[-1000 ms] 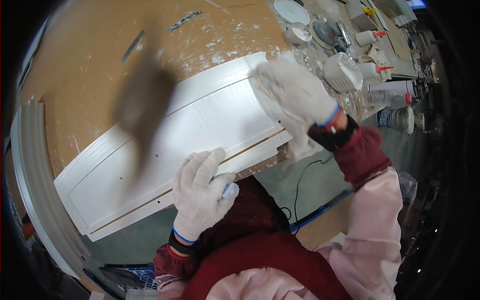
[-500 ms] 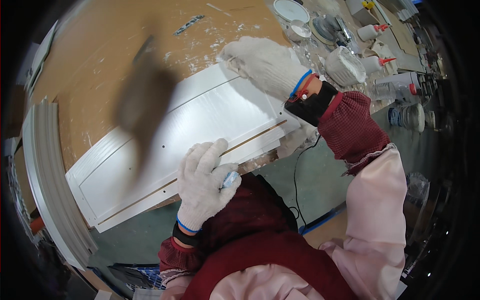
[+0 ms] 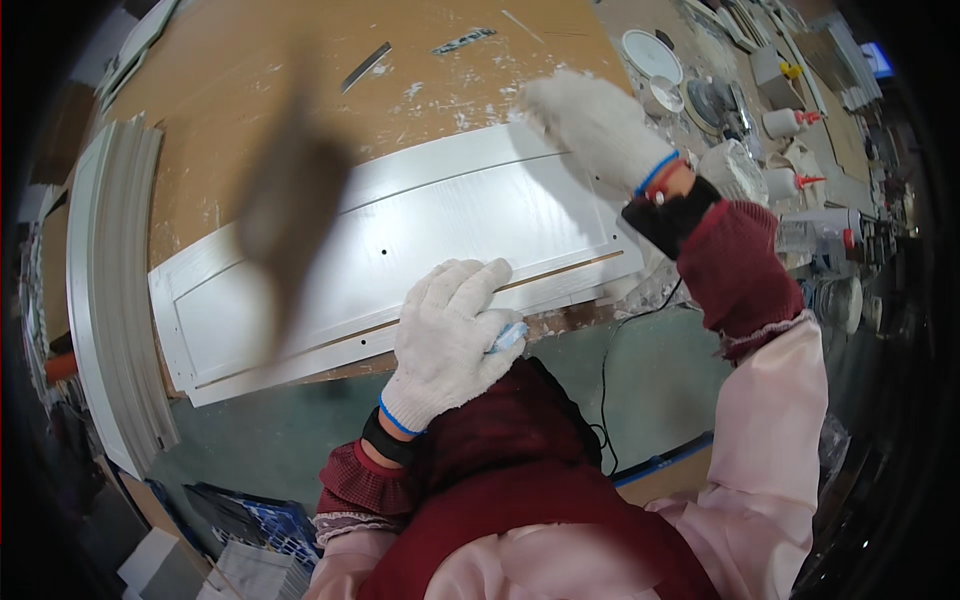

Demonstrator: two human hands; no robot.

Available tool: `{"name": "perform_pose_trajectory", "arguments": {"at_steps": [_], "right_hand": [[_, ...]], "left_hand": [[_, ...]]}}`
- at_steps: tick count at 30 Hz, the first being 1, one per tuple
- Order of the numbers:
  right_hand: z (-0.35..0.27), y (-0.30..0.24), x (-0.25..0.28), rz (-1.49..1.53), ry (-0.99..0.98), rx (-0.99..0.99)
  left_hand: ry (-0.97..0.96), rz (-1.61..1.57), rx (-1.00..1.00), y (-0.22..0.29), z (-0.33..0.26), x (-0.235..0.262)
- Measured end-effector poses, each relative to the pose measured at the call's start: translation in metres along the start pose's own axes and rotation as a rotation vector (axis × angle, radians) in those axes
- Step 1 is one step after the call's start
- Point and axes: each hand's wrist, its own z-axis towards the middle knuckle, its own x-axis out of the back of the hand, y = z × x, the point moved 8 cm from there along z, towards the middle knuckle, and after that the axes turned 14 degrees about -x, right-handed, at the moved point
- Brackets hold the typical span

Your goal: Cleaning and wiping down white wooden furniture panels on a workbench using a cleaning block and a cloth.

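Observation:
A long white panel (image 3: 460,215) with a recessed border, small dark holes and a narrow slot along its near side lies on a brown work board. My left hand (image 3: 450,345), in a white knit glove, rests on the panel's near edge with fingers laid out. A small blue-and-white piece (image 3: 507,338) shows at its thumb; whether it is held or wrapped on cannot be told. Over the panel's far right part is my gloved right hand (image 3: 595,130), blurred, its fingers folded together and turned down. Anything under those fingers is hidden.
White panels (image 3: 115,300) stand stacked at the left. Glue bottles (image 3: 785,123), a power sander (image 3: 712,105), a round white lid (image 3: 652,55) and a plastic-wrapped tub crowd the right. A dark blurred object (image 3: 300,200) hangs close to the camera. A black cable (image 3: 605,380) runs below.
The view has shifted and turned, so the panel and both hands appear farther right. My left hand stays on the near edge; my right hand remains near the far right end, more blurred.

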Motion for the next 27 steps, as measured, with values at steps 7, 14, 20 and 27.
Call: {"name": "perform_pose_trajectory", "arguments": {"at_steps": [7, 14, 20, 27], "right_hand": [[0.014, -0.002, 0.0, -0.084, -0.01, -0.085], [0.008, 0.007, 0.008, -0.138, 0.033, -0.104], [-0.066, 0.027, 0.084, 0.033, 0.478, 0.266], [-0.201, 0.086, 0.033, 0.997, -0.059, -0.623]], "left_hand": [[0.032, 0.031, -0.015, 0.002, -0.004, 0.003], [0.02, 0.027, -0.024, 0.007, -0.004, 0.003], [0.134, -0.235, -0.043, 0.006, -0.022, 0.023], [0.64, -0.35, 0.744, -0.04, -0.203, 0.131]]}}
